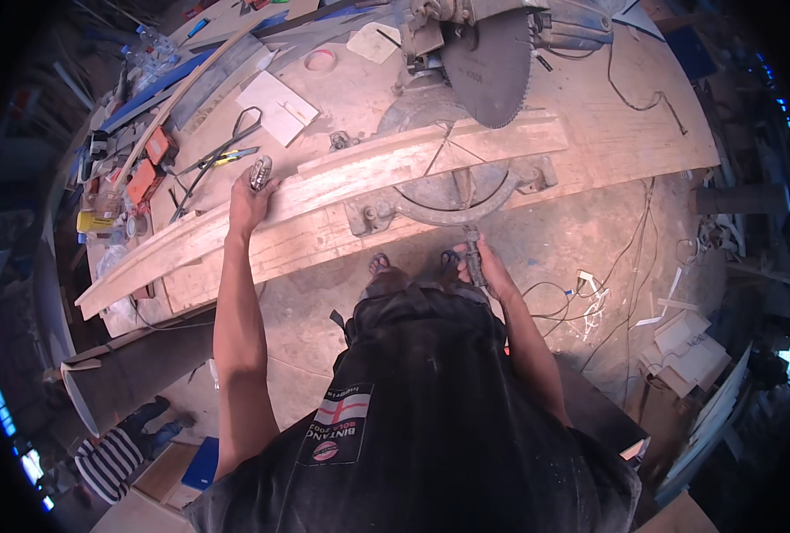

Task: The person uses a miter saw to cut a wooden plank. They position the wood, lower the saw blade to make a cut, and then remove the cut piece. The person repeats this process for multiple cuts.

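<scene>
Item: one long pale wooden plank point(341, 178), laid across the mitre saw's base point(444, 215), slanting dark lines on its face near the toothed blade point(488, 71).

Left hand point(249, 206): mine, curled over the plank, well left of the blade, with a small ribbed metallic piece point(260, 173) at the fingers (kind unclear, even to me).

Right hand point(494, 268): mine, closed round a dark grip point(473, 256) before the base; whether it is fixed there, I cannot tell.

Handling, my judgement: the plank wants steady left-hand pressure, its long left end kept from tipping, the lines squared up with the blade, and all fingers outside the blade's path.

Surroundings: yellow utility knife point(235, 156) and orange blocks point(150, 162) beyond my left hand; tape roll point(319, 60) and white square panel point(277, 107) farther back.

Hindrances: cables point(636, 250) on the floor to my right, likely to catch a foot.
</scene>
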